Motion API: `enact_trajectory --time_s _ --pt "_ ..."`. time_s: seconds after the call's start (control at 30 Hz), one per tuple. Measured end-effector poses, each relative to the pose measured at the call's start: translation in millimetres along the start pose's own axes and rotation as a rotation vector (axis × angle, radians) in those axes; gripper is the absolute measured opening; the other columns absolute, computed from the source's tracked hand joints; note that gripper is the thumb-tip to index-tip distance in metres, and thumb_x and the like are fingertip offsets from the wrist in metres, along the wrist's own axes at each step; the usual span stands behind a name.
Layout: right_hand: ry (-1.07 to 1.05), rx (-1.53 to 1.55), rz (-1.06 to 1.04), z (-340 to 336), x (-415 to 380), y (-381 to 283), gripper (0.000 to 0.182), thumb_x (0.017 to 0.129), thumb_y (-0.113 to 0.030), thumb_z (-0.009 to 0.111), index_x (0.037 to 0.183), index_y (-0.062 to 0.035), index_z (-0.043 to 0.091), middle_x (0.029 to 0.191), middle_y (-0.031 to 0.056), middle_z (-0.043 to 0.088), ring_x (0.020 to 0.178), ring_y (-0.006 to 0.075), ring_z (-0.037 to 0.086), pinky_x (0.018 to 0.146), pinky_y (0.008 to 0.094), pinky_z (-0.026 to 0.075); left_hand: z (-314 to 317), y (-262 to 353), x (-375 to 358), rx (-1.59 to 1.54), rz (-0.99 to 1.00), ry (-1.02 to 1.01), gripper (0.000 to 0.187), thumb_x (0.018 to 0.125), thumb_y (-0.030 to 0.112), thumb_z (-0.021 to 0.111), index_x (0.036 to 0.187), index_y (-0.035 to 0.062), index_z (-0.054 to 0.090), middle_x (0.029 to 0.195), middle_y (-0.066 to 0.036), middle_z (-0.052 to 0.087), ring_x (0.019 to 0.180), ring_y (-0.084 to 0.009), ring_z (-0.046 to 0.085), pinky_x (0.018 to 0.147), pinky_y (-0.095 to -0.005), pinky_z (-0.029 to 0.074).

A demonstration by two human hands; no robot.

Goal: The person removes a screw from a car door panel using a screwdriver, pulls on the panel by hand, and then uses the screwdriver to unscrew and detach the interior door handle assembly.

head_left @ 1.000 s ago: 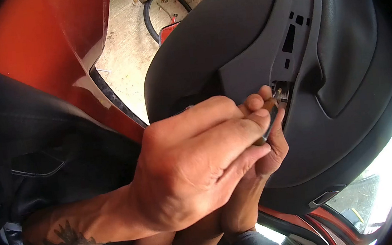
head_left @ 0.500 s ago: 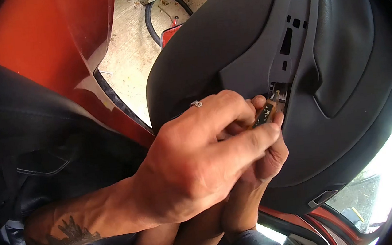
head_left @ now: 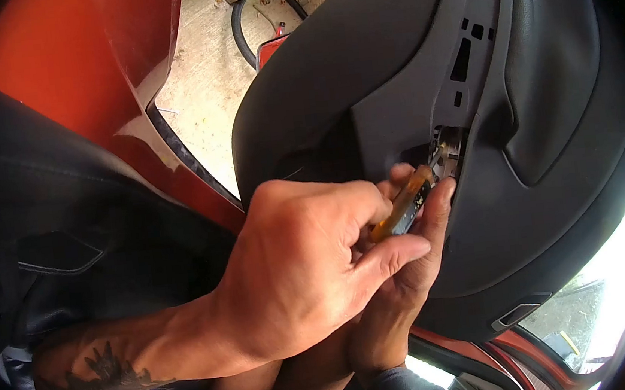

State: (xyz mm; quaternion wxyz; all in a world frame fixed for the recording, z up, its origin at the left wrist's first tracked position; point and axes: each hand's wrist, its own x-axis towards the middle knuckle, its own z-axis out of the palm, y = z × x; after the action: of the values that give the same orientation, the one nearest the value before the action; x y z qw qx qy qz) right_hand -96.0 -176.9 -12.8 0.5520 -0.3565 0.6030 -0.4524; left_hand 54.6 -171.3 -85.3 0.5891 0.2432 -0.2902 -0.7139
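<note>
**Screwdriver Pointing Into the Hole in the Door Panel**

Closest to the eye: left hand, curled tight round the orange handle of a screwdriver. Thumb pressed along the lower side, fingers wrapped over the top.

Just behind and under it: right hand, coming up from below. Fingers reaching up beside the front end of the tool, fingertip touching the panel edge next to the tip. Hard to tell if this one grips the tool or only steadies it.

Long line of the screwdriver: handle low and toward the left hand, tip high and to the right, slanting up and away from both hands.

At the tip, right in front of the fingers: a small dark opening with bits of metal inside, cut into the grey door panel. Tip sitting at the mouth of it; cannot see how deep.

Further off, left of the hands: red car body. Beyond the panel, up top: concrete floor with a black hose.
</note>
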Motion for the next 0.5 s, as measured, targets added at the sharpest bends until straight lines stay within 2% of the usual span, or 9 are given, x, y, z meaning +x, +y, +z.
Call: enact_trajectory --time_s 0.03,0.1,0.13,0.2,0.27,0.3,0.37,0.4,0.5 --pt "0.002 -0.003 0.000 2.3 -0.7 -2.7 0.045 0.094 -0.037 0.058 0.113 0.0035 0.054 0.092 0.0179 0.064 0.078 0.0200 0.066 0.070 0.0287 0.056 1.2 -1.7 -1.4 0.129 0.147 0.002 0.024 0.076 0.007 0.080 0.088 -0.0083 0.066 0.074 -0.012 0.069 0.065 -0.0110 0.067 0.054 -0.0213 0.051" --pt "0.107 -0.067 0.015 5.7 -0.1 -6.3 0.047 0.094 -0.043 0.056 0.106 0.0024 0.056 0.084 0.0159 0.065 0.070 0.0189 0.066 0.062 0.0281 0.055 3.6 -3.3 -2.1 0.181 0.176 0.006 0.027 0.072 0.008 0.082 0.086 -0.0082 0.065 0.074 -0.013 0.068 0.064 -0.0100 0.066 0.052 -0.0215 0.050" --pt "0.003 -0.058 0.022 0.8 2.0 -7.5 0.046 0.096 -0.042 0.052 0.108 0.0033 0.056 0.086 0.0171 0.065 0.066 0.0183 0.064 0.059 0.0273 0.054 3.7 -5.9 -1.3 0.172 0.234 0.031 0.028 0.073 0.009 0.082 0.088 -0.0078 0.065 0.074 -0.013 0.068 0.063 -0.0101 0.066 0.052 -0.0213 0.050" --pt "0.014 -0.011 0.014 7.9 2.7 -7.6 0.046 0.098 -0.040 0.049 0.110 0.0038 0.055 0.086 0.0173 0.064 0.066 0.0181 0.064 0.059 0.0269 0.054 5.1 -8.4 -2.1 0.162 0.291 0.056 0.029 0.073 0.010 0.082 0.090 -0.0074 0.066 0.074 -0.013 0.068 0.062 -0.0101 0.065 0.052 -0.0212 0.050" --pt "0.024 0.033 0.002 10.0 4.8 -8.4 0.045 0.099 -0.038 0.046 0.112 0.0043 0.054 0.086 0.0175 0.064 0.065 0.0178 0.063 0.060 0.0265 0.053 8.0 -6.3 -2.3 0.036 0.166 0.069 0.032 0.076 0.012 0.080 0.095 -0.0085 0.064 0.076 -0.013 0.069 0.063 -0.0109 0.065 0.053 -0.0207 0.052" --pt "-0.044 0.069 -0.027 8.4 6.2 -8.3 0.045 0.100 -0.036 0.044 0.116 0.0054 0.052 0.087 0.0182 0.064 0.068 0.0185 0.064 0.061 0.0267 0.054 8.0 -1.2 -0.8 0.035 0.167 0.068 0.032 0.076 0.012 0.080 0.095 -0.0085 0.064 0.076 -0.013 0.069 0.063 -0.0109 0.065 0.053 -0.0207 0.052" --pt "-0.111 0.105 -0.059 5.1 8.3 -7.1 0.045 0.101 -0.034 0.042 0.120 0.0065 0.050 0.089 0.0190 0.063 0.071 0.0191 0.064 0.063 0.0269 0.054 4.2 16.2 3.0 -0.506 -0.390 0.007 0.034 0.081 0.013 0.076 0.100 -0.0107 0.061 0.078 -0.013 0.069 0.066 -0.0124 0.067 0.056 -0.0210 0.055" --pt "-0.156 0.155 -0.067 3.5 9.5 -5.8 0.046 0.102 -0.033 0.041 0.122 0.0074 0.048 0.090 0.0194 0.063 0.074 0.0199 0.064 0.064 0.0273 0.054 0.4 20.7 5.1 -0.495 -0.436 -0.065 0.035 0.084 0.014 0.073 0.103 -0.0125 0.059 0.079 -0.014 0.069 0.067 -0.0126 0.067 0.059 -0.0214 0.056" --pt "-0.298 0.263 -0.076 -2.1 14.9 -0.1 0.048 0.102 -0.032 0.039 0.126 0.0092 0.045 0.096 0.0208 0.062 0.084 0.0236 0.065 0.070 0.0301 0.056 0.9 20.2 2.9 -0.557 -0.485 -0.066 0.032 0.085 0.011 0.071 0.104 -0.0120 0.059 0.081 -0.015 0.069 0.069 -0.0128 0.067 0.060 -0.0222 0.057"
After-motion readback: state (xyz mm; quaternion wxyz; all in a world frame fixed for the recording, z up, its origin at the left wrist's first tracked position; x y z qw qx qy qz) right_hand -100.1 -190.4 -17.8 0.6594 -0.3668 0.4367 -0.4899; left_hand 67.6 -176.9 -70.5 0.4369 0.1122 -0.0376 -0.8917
